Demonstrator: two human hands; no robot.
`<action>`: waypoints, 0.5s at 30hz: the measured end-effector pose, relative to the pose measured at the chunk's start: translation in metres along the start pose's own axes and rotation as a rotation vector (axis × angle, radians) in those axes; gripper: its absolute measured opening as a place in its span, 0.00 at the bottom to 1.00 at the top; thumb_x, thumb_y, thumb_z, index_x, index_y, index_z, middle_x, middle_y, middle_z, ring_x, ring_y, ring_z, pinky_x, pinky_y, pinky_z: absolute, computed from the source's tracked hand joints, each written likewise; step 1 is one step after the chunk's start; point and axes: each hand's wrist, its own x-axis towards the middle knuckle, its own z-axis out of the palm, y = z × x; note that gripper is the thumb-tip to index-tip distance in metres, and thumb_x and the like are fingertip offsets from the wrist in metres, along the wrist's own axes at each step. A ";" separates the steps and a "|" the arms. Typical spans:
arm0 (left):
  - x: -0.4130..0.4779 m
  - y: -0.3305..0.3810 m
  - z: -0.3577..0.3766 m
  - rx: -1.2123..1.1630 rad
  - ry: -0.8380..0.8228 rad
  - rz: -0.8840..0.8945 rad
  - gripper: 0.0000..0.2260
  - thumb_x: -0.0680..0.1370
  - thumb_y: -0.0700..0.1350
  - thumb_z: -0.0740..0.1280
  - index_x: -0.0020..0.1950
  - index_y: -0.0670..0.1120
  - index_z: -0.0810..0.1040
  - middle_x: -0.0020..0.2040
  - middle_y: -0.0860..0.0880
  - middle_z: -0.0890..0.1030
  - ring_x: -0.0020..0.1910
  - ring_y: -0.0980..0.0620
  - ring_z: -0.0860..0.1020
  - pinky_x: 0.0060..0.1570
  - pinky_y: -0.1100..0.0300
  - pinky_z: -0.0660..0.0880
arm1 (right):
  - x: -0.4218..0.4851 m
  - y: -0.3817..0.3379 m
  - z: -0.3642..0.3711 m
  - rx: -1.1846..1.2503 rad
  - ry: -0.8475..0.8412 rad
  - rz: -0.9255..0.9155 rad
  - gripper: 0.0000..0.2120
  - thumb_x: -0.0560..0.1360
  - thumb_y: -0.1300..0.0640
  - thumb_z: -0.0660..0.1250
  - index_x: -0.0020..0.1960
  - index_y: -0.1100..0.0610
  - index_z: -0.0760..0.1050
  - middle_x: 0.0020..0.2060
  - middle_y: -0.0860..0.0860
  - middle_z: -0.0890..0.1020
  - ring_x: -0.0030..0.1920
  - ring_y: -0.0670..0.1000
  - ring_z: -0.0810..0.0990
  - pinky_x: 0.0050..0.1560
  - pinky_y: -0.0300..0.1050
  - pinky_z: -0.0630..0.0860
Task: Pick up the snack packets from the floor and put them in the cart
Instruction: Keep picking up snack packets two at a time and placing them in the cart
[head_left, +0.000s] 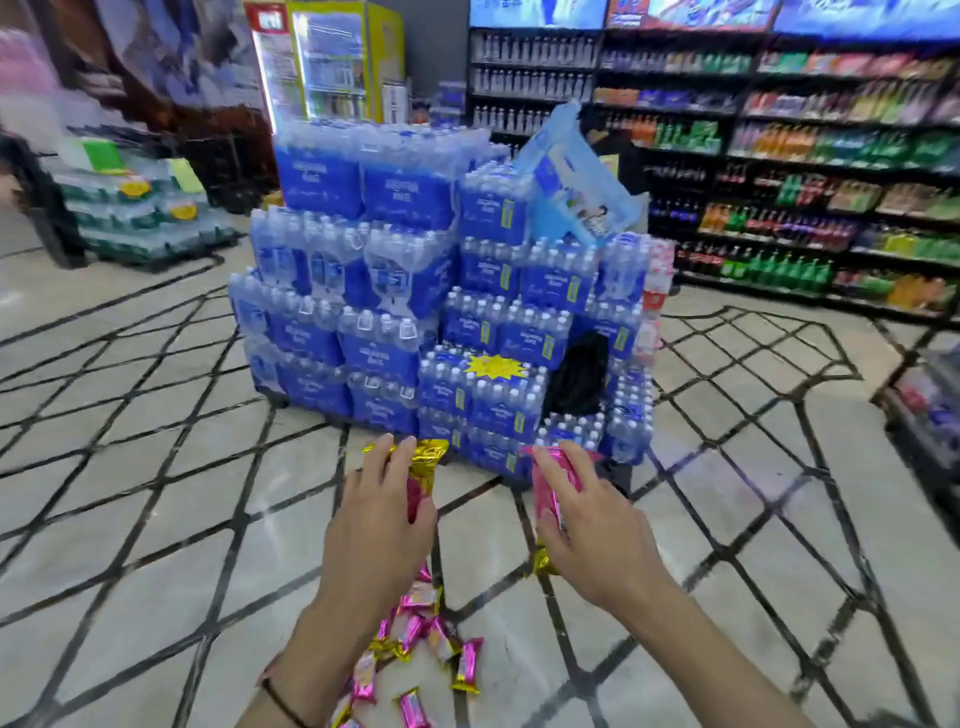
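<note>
I have both hands raised in front of me, each closed around a snack packet. My left hand (382, 512) grips a pink packet with gold ends (423, 470), its upper crimped end poking out past my fingertips. My right hand (592, 525) clasps another pink packet (556, 480), a gold end showing below my palm. More packets (415, 654) lie scattered on the tiled floor (156, 519) below and between my forearms, some overlapping in a loose heap. Just ahead, the stack of bottled-water packs (415, 291) blocks the middle; its base edge sits close beyond my fingers. Open floor runs wide to the left and to the right of the stack, up to the drink shelves (805, 171) along the right. I cannot see the cart.
</note>
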 end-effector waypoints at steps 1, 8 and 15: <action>0.001 0.015 0.011 -0.015 -0.029 0.037 0.29 0.79 0.50 0.66 0.79 0.53 0.61 0.79 0.52 0.60 0.71 0.46 0.67 0.63 0.48 0.74 | -0.011 0.017 -0.004 -0.004 0.007 0.044 0.29 0.80 0.46 0.56 0.78 0.43 0.50 0.76 0.47 0.57 0.51 0.56 0.79 0.41 0.51 0.78; -0.012 0.151 0.088 -0.119 -0.206 0.329 0.29 0.79 0.50 0.67 0.78 0.53 0.63 0.78 0.54 0.61 0.71 0.47 0.68 0.61 0.48 0.74 | -0.109 0.138 -0.039 -0.038 0.059 0.372 0.30 0.79 0.46 0.55 0.78 0.41 0.48 0.75 0.46 0.57 0.48 0.54 0.78 0.39 0.51 0.78; -0.080 0.325 0.171 -0.224 -0.367 0.634 0.27 0.78 0.50 0.67 0.76 0.54 0.64 0.75 0.54 0.64 0.68 0.47 0.71 0.60 0.47 0.75 | -0.243 0.256 -0.086 -0.076 0.093 0.668 0.32 0.79 0.46 0.56 0.79 0.41 0.46 0.76 0.48 0.55 0.56 0.55 0.78 0.46 0.53 0.80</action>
